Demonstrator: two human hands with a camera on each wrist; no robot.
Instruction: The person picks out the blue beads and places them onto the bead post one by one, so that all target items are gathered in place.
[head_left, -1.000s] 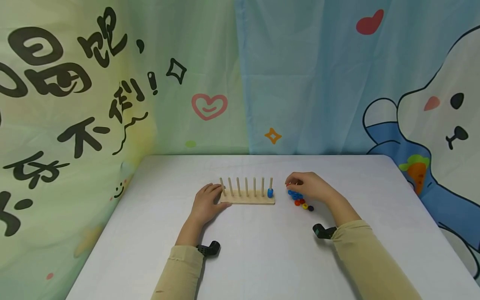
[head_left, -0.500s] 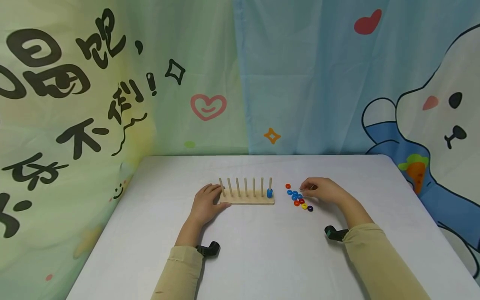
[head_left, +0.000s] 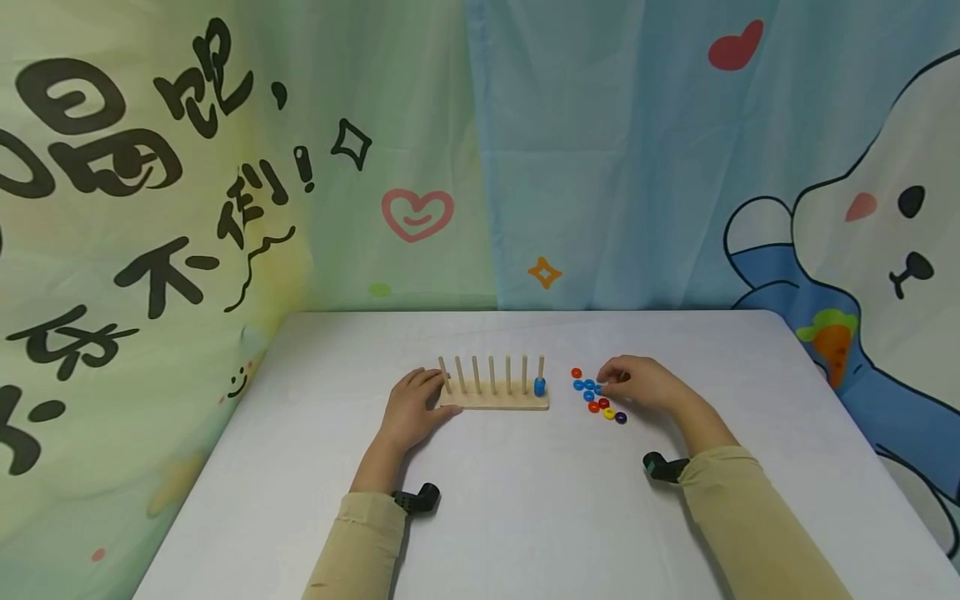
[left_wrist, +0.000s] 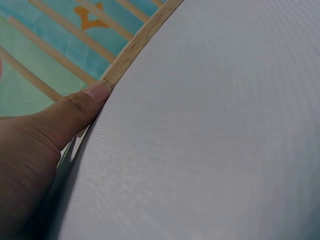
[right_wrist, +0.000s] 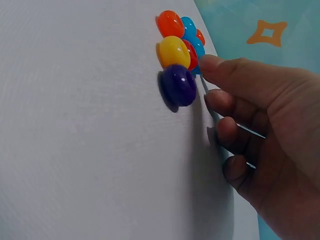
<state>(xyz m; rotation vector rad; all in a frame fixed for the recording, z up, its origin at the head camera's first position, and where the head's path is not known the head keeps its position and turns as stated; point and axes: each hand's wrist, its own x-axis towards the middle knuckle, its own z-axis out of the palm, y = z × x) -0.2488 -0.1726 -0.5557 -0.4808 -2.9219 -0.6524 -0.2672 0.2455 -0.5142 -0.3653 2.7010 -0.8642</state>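
A wooden peg board (head_left: 495, 400) with a row of upright pegs stands on the table, and blue beads (head_left: 540, 387) are threaded on its rightmost peg. My left hand (head_left: 411, 408) holds the board's left end; in the left wrist view its thumb (left_wrist: 82, 107) presses along the front edge, other fingers hidden. To the right, my right hand (head_left: 641, 382) is over the loose beads, thumb and forefinger pinching a blue bead (head_left: 598, 389). In the right wrist view the thumb tip (right_wrist: 210, 65) partly covers that bead; the remaining fingers are curled below.
Several loose beads lie beside the right hand: blue (head_left: 588, 397), orange-red (head_left: 576, 372), red (head_left: 603, 402), yellow (head_left: 609, 413) and dark purple (head_left: 621, 418). A white cloth covers the table (head_left: 510, 508). A printed curtain (head_left: 600, 167) hangs behind its far edge.
My right hand has moved right from the orange-red bead at the back of the group, leaving it on the table, and then closed on a blue bead. The left hand stays put.
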